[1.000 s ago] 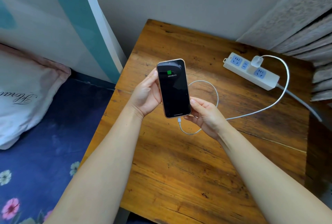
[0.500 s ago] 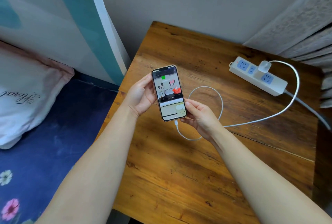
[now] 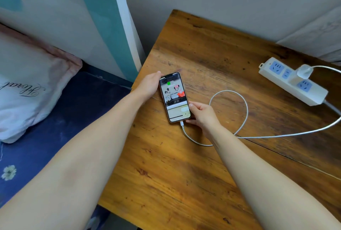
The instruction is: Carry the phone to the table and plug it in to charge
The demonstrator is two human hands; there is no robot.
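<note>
Phone (image 3: 174, 97) screen-up, lit, low over wooden table (image 3: 184, 165) near its left edge, left hand (image 3: 148, 86) fingers curled along its upper left side, right hand (image 3: 202, 114) thumb and fingers pinching lower right corner, white cable (image 3: 239, 104) plugged into bottom end, looping to power strip (image 3: 293, 83)

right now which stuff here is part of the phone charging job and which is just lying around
In the job:
- phone, screen lit, held by left hand and right hand
- white cable in the phone's bottom end
- white adapter in the power strip
- wooden table

Lying about:
- pillow
- blue floral bedding
</note>
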